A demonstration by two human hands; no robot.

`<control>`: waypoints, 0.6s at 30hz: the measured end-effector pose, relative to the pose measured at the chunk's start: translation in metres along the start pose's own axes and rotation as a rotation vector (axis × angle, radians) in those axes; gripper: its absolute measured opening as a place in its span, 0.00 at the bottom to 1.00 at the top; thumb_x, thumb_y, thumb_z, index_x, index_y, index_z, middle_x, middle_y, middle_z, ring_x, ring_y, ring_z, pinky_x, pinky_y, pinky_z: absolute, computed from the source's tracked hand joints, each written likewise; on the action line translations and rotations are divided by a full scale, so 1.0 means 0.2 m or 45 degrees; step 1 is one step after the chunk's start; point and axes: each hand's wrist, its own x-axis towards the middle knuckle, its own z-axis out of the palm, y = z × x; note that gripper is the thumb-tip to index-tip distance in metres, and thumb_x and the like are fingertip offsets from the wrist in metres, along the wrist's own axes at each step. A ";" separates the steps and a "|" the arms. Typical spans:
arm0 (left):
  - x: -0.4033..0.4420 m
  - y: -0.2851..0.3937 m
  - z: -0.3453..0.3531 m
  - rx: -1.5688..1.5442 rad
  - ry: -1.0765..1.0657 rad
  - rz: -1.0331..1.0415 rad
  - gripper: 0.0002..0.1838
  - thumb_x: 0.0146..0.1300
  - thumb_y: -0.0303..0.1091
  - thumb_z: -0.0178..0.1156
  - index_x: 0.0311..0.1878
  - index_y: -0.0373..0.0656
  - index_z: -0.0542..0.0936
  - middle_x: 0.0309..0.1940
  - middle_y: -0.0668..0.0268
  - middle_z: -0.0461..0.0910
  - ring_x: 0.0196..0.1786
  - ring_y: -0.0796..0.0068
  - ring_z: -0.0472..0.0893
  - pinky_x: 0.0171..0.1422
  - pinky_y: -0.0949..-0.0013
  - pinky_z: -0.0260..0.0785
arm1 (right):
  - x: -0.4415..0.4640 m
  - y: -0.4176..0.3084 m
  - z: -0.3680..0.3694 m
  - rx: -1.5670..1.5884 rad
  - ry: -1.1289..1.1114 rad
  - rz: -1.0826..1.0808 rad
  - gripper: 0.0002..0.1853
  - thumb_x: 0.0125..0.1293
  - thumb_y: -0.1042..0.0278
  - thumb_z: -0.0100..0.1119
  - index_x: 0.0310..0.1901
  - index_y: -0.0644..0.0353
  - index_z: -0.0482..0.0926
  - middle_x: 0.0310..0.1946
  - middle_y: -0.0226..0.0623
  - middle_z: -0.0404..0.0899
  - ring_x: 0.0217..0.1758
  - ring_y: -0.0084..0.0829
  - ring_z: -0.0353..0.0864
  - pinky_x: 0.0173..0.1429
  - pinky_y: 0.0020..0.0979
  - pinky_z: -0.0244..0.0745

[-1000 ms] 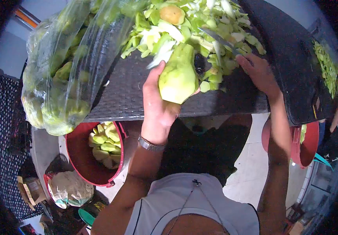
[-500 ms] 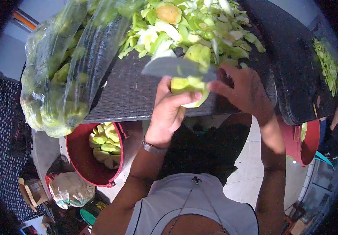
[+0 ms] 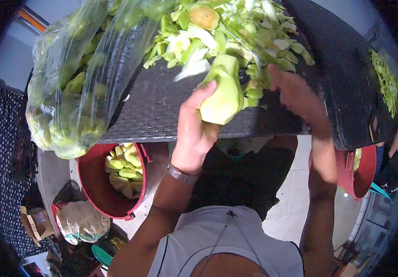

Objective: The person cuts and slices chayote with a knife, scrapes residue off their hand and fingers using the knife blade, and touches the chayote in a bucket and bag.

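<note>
The left hand [image 3: 197, 124] clasps one smooth, faceted, pale-green peeled vegetable [image 3: 222, 94] above the black woven tabletop's [image 3: 150, 108] near edge, its long axis running away from the person, narrow end toward heaped green-white peelings [image 3: 275, 34]. The blurred right hand [image 3: 298, 94] grips one thin-bladed knife [image 3: 241, 42].

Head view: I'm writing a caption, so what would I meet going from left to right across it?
Dotted dark cloth → red bucket with cut green pieces → peeled green fruit → right hand → far-right green peelings.
</note>
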 end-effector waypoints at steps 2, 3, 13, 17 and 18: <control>0.02 0.00 0.01 -0.010 0.004 0.023 0.26 0.71 0.43 0.63 0.65 0.35 0.76 0.56 0.55 0.85 0.56 0.59 0.86 0.64 0.56 0.79 | 0.00 -0.29 -0.07 0.353 -0.156 0.317 0.21 0.77 0.68 0.51 0.69 0.53 0.71 0.37 0.51 0.81 0.41 0.51 0.84 0.44 0.48 0.80; 0.02 0.00 0.02 -0.045 -0.020 -0.019 0.25 0.72 0.43 0.62 0.65 0.36 0.76 0.55 0.57 0.85 0.56 0.62 0.86 0.63 0.57 0.80 | -0.02 -0.36 -0.06 0.488 -0.171 0.385 0.17 0.76 0.63 0.53 0.63 0.54 0.72 0.34 0.49 0.80 0.37 0.48 0.83 0.42 0.46 0.79; -0.04 -0.08 0.06 0.089 -0.145 0.253 0.26 0.74 0.46 0.61 0.66 0.37 0.76 0.53 0.59 0.84 0.52 0.66 0.86 0.57 0.61 0.81 | -0.12 -0.60 0.07 0.127 0.189 0.090 0.34 0.62 0.28 0.67 0.40 0.57 0.74 0.22 0.38 0.82 0.24 0.50 0.86 0.30 0.49 0.79; 0.03 -0.03 0.05 -0.095 -0.205 -0.057 0.27 0.73 0.46 0.61 0.67 0.37 0.75 0.54 0.57 0.84 0.52 0.65 0.86 0.58 0.60 0.80 | -0.10 -0.56 0.03 -0.018 0.097 -0.025 0.29 0.63 0.39 0.73 0.42 0.59 0.74 0.21 0.33 0.79 0.24 0.40 0.85 0.31 0.38 0.79; 0.02 -0.02 0.06 -0.075 -0.193 -0.065 0.27 0.73 0.46 0.61 0.67 0.37 0.75 0.54 0.57 0.84 0.52 0.64 0.86 0.59 0.60 0.80 | -0.09 -0.55 0.02 -0.010 0.087 -0.047 0.30 0.63 0.38 0.73 0.42 0.59 0.73 0.22 0.32 0.79 0.24 0.40 0.85 0.31 0.38 0.79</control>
